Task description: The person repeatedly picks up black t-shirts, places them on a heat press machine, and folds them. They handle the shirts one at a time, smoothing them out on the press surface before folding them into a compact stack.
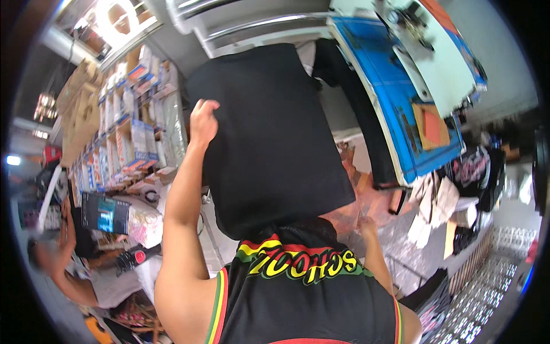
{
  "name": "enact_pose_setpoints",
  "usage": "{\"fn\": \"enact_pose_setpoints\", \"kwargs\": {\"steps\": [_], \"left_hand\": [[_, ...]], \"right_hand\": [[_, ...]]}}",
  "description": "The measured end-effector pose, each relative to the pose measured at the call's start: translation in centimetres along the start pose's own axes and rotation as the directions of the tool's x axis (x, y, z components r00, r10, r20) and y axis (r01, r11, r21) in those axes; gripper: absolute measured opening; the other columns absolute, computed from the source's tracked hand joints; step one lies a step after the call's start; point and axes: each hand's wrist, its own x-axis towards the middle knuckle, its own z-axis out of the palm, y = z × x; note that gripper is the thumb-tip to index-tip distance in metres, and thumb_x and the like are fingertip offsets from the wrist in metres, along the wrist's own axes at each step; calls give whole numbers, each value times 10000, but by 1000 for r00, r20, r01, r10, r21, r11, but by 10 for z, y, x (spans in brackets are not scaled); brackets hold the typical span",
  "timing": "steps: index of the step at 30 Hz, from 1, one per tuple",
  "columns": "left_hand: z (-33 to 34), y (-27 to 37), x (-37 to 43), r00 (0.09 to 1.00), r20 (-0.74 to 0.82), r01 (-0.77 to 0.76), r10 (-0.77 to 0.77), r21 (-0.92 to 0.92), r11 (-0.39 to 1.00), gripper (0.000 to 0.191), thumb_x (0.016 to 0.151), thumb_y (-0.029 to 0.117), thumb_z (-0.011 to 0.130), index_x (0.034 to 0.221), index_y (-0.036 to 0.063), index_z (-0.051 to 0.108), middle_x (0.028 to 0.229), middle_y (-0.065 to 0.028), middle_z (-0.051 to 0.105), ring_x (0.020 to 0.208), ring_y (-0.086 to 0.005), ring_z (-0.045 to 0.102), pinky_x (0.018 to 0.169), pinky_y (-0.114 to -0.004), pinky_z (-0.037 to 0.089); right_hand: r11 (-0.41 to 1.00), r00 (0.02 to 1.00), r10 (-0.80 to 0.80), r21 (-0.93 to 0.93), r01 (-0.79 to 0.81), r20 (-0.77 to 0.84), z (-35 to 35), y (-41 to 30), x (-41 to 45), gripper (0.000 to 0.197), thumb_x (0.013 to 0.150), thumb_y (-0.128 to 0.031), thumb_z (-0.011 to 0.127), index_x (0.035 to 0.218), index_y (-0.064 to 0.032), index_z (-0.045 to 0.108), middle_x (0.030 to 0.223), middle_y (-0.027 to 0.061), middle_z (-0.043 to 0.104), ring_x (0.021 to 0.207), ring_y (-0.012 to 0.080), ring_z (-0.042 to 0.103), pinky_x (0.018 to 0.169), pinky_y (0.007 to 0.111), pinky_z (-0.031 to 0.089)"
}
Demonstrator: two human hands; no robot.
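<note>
A broad black fabric piece, perhaps a garment, lies spread out before me and reaches down to my waist. My left hand is at its left edge with the fingers curled. Whether they pinch the cloth does not show. Down by my right hip, my right hand is small in view and blurred, near the fabric's lower right corner and apart from it. What its fingers do cannot be made out. Beyond the cloth's right side runs a long black padded arm or strip.
At right, a blue-topped table carries a white machine part and an orange block. Piled garments hang below. Stacked boxes and a monitor stand at left, near another person. Metal rails cross behind.
</note>
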Motion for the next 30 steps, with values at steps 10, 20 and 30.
{"fn": "enact_pose_setpoints", "kwargs": {"steps": [10,20,30], "left_hand": [[-67,24,-237,777,-54,607,-627,-200,769,236,959,104,609,1150,-29,642,1010,-109,690,911,-181,659,821,-316,527],[-72,88,-416,396,76,904,-915,-205,374,263,935,134,610,1144,-19,655,939,-132,693,842,-179,655,786,-316,520],[-63,91,-405,401,124,907,-908,-196,373,266,924,112,618,1151,-23,647,949,-122,700,838,-181,659,767,-307,530]], "right_hand": [[248,258,-966,-203,947,24,86,-334,-15,183,867,-113,641,1031,-37,670,952,163,688,870,336,678,778,394,531],[-62,44,-920,-257,964,390,197,-469,28,282,909,-133,606,1190,-111,614,959,118,707,942,329,665,830,447,524],[-402,-140,-770,-303,864,623,200,-493,22,317,884,-70,598,1197,-117,592,959,126,704,928,339,673,798,461,537]]}}
